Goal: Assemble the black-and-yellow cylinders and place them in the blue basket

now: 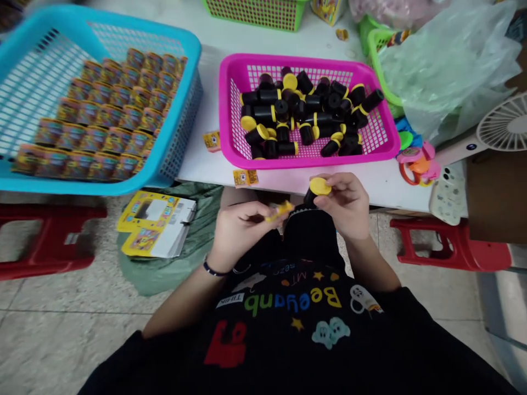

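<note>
My left hand (241,229) pinches a small yellow printed piece (280,211), slightly blurred, which looks like a sticker or label. In my right hand (349,204) is a small black cylinder with a yellow cap (320,186), tilted so the cap faces up. Both hands are over my lap, just in front of the table edge, and the two things are apart. Beyond them stands a pink basket (308,164) with many similar black cylinders lying loose in it. Two printed yellow pieces lie near it, one at the table edge (246,177) and one by the basket's left side (212,141).
A blue basket (164,170) on the left holds rows of wrapped printed cylinders (109,140). Yellow printed cards (152,225) lie below it on a green bag. At right are a phone (448,195), a white fan (504,123), plastic bags (453,66) and a red stool (453,244).
</note>
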Demonstrator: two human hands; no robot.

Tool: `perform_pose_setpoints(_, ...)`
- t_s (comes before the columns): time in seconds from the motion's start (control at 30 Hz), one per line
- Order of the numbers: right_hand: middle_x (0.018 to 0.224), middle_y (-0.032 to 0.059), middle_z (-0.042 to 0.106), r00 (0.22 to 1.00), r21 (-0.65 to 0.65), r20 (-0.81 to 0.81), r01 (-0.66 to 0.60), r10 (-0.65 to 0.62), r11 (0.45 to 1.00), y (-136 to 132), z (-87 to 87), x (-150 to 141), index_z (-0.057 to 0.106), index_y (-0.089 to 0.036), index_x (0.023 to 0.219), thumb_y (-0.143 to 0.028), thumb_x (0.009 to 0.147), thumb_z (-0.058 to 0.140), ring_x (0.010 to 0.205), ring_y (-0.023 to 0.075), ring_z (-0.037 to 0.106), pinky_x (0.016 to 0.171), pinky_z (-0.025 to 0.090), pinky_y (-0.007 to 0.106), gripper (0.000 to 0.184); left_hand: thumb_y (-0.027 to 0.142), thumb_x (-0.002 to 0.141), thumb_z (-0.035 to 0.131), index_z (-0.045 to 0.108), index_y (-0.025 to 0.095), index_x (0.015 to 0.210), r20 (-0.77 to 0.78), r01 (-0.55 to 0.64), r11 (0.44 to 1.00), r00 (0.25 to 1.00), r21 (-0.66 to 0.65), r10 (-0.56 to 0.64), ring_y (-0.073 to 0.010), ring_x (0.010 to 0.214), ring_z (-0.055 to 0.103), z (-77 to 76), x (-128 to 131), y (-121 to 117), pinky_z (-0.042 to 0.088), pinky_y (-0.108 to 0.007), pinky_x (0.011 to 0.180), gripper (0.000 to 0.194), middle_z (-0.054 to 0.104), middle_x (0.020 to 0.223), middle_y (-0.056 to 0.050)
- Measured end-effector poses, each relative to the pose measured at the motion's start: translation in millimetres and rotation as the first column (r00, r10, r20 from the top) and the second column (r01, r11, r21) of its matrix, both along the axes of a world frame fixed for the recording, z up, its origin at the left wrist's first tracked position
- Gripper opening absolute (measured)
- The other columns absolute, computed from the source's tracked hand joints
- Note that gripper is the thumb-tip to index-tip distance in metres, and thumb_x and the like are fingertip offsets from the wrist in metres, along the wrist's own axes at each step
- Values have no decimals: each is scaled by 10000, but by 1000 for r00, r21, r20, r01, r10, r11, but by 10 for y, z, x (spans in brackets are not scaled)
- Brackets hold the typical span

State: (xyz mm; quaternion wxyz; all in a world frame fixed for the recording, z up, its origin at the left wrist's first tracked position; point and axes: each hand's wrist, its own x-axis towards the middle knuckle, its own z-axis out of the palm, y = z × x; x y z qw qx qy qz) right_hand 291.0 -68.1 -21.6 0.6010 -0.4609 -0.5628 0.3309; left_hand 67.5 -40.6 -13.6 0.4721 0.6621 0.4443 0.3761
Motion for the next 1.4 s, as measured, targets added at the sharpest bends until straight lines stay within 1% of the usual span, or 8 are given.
perform_pose_setpoints(0.13, 1064, -15, 791, 984, 40, -166, 66, -59, 997, -29, 79, -76, 612, -310, 1013, -517, 847, 868, 967, 159, 793, 844, 656, 304, 369, 375, 997, 659, 809, 191, 715, -14, 110, 993, 994, 51, -110, -151, 611, 762, 42, 60, -30, 607, -211, 626, 369, 802, 689, -22)
perform_pose_setpoints(0.33, 954, -43, 781, 940, 88, -335, 98, -63, 991, -56, 177, -249, 573, -318, 892, -504, 877, 850, 892, 163, 797, 772, 676, 322, 334, 493, 1130, 429, 702, 168, 592, -22, 186, 905, 981, 384, -192, -127, 505, 649, -98, 28, -12, 530, -218, 543, 685, 701, 593, -51)
perform_pose_setpoints(0.43, 957, -44, 785, 940, 77, -339, 68, -38, 995, -32, 194, -319, 533, -305, 868, -493, 902, 829, 898, 162, 798, 782, 684, 335, 352, 521, 1125, 435, 769, 156, 698, -37, 191, 856, 979, 481, -198, -158, 652, 744, -166, 13, -15, 597, -224, 651, 654, 787, 764, -97)
perform_pose_setpoints(0.57, 947, -42, 794, 933, 0, -359, 41, -38, 999, 1, 192, -365, 496, -289, 835, -532, 887, 832, 869, 173, 806, 789, 698, 361, 417, 581, 1102, 448, 832, 151, 859, -46, 158, 863, 987, 479, -155, -188, 838, 805, -225, -12, -24, 635, -236, 779, 625, 838, 992, -128)
perform_pose_setpoints(0.87, 955, -36, 824, 957, 30, -288, 44, -33, 999, 0, 130, -382, 497, -269, 766, -486, 862, 868, 867, 160, 819, 737, 701, 308, 440, 546, 1091, 508, 850, 146, 1126, -54, 89, 835, 996, 542, -70, -210, 994, 830, -236, -32, -11, 655, -237, 917, 527, 847, 1106, -111)
perform_pose_setpoints(1.07, 1014, -37, 831, 982, 94, -186, -3, 21, 996, -49, 173, -291, 596, -259, 804, -287, 852, 895, 945, 127, 818, 825, 684, 263, 304, 566, 1109, 463, 761, 208, 1372, -62, 66, 837, 997, 544, -38, -175, 1034, 817, -191, -36, -18, 645, -233, 962, 535, 827, 1228, -60)
perform_pose_setpoints(1.23, 1074, -9, 832, 995, 172, -27, -85, 91, 981, -70, 190, -247, 630, -255, 829, -239, 836, 902, 989, 150, 817, 844, 690, 297, 272, 613, 1071, 531, 781, 198, 1338, -23, 83, 870, 996, 486, -82, -177, 970, 822, -151, -34, -13, 648, -222, 898, 553, 841, 1168, -70)
perform_pose_setpoints(1.4, 1125, 9, 833, 980, 220, 71, -199, 188, 955, -49, 163, -177, 650, -254, 856, -210, 814, 916, 1047, 172, 823, 872, 696, 314, 273, 480, 997, 735, 780, 176, 1330, 181, 245, 962, 947, 122, -264, -229, 1031, 819, -8, -83, 5, 661, -273, 904, 453, 817, 1245, -116)
